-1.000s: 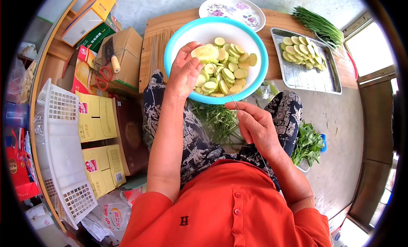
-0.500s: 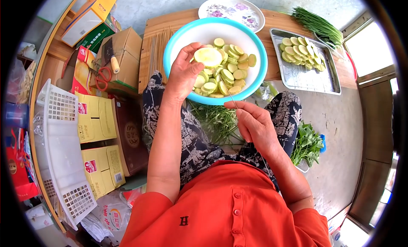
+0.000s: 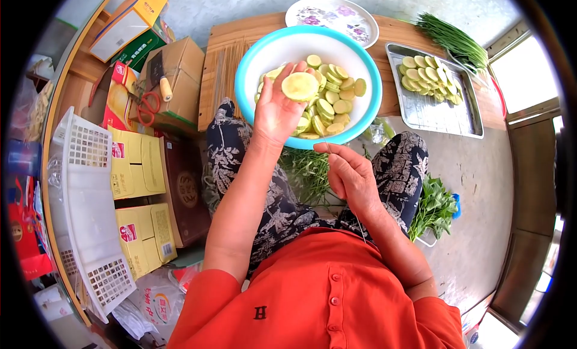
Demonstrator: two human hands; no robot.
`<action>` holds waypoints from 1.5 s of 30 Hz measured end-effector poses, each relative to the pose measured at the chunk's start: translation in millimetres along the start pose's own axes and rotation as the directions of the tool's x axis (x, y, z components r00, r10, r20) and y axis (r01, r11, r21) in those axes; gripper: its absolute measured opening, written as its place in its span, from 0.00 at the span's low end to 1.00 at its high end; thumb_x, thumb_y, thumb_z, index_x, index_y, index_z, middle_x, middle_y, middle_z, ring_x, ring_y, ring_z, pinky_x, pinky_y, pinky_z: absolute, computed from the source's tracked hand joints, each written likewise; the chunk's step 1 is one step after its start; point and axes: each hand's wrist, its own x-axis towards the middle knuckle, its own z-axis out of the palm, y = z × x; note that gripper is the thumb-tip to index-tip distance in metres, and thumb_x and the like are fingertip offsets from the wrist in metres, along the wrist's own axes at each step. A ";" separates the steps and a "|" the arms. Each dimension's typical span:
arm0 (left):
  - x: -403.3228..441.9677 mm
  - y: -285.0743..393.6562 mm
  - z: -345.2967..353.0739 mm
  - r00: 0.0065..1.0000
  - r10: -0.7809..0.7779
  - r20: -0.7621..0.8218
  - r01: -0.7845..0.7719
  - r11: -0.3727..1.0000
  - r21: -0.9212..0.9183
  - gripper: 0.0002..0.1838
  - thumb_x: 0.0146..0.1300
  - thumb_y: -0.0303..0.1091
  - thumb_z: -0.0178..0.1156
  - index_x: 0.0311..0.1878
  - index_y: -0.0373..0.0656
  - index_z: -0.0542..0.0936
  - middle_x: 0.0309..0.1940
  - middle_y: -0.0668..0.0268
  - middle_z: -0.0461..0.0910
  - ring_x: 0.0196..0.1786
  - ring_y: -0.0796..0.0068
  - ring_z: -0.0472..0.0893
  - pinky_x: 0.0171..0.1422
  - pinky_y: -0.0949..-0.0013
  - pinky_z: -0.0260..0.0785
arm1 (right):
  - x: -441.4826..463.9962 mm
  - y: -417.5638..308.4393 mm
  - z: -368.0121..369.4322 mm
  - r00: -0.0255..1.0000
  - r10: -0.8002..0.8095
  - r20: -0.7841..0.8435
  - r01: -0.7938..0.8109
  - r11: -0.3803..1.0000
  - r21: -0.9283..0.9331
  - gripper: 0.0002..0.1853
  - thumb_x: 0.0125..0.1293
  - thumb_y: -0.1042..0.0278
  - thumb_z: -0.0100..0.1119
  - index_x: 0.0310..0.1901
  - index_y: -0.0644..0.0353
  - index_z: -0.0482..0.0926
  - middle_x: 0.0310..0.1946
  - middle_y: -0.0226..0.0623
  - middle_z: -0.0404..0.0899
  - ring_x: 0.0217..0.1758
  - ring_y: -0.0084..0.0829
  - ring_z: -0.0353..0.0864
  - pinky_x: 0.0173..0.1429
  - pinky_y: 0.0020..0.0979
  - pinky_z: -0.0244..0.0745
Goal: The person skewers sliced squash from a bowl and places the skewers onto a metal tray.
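Observation:
A round zucchini slice (image 3: 299, 86) lies across the fingers of my left hand (image 3: 277, 112), palm up above the bowl. Pinched in my right hand (image 3: 350, 172) is a thin skewer (image 3: 360, 227), its shaft running back under the wrist toward the shirt. The skewer's tip is hard to make out near my fingertips, just below the bowl's rim. Many zucchini slices (image 3: 329, 112) fill the lower part of the white bowl (image 3: 282, 45) with a turquoise rim. My hands are apart, and the skewer is not seen touching the held slice.
On the wooden table (image 3: 384, 26) are thin sticks (image 3: 227, 66), a flowered plate (image 3: 333, 15), a metal tray (image 3: 445, 122) of zucchini slices and a bunch of green chives (image 3: 451, 39). Leafy greens (image 3: 434, 211) sit at the right. Boxes (image 3: 137, 163) and a white basket (image 3: 90, 193) stand left.
My left hand has turned palm up, with the zucchini slice now lying on its fingers. The right hand has drawn the skewer back from the bowl, slightly left.

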 end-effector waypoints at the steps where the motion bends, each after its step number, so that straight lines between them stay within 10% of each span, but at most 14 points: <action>1: 0.5 -1.5 -4.0 0.999 -0.031 0.014 0.032 0.998 -0.062 0.33 0.75 0.54 0.37 0.69 0.34 0.62 0.70 0.52 0.62 0.73 0.55 0.61 0.71 0.50 0.59 | 0.2 1.1 -0.2 1.000 -0.001 -0.003 0.002 1.000 0.011 0.16 0.75 0.67 0.43 0.55 0.64 0.77 0.11 0.18 0.60 0.12 0.12 0.54 0.20 0.17 0.49; 15: 2.5 -17.0 -13.8 0.987 -0.142 -0.070 0.120 0.959 -0.258 0.32 0.73 0.57 0.40 0.60 0.36 0.71 0.53 0.50 0.76 0.50 0.58 0.77 0.57 0.58 0.72 | 4.2 19.3 8.1 0.997 0.038 -0.062 -0.042 0.997 -0.062 0.16 0.75 0.68 0.44 0.55 0.64 0.77 0.11 0.19 0.62 0.13 0.11 0.56 0.20 0.17 0.51; 45: 7.1 -7.5 -22.6 0.990 0.082 -0.116 -0.098 0.985 -0.140 0.31 0.75 0.51 0.32 0.60 0.30 0.69 0.53 0.53 0.75 0.55 0.60 0.76 0.60 0.60 0.70 | 5.8 16.8 19.6 0.999 0.032 -0.036 -0.035 0.994 -0.099 0.15 0.75 0.69 0.44 0.54 0.65 0.77 0.14 0.19 0.63 0.14 0.12 0.59 0.19 0.18 0.54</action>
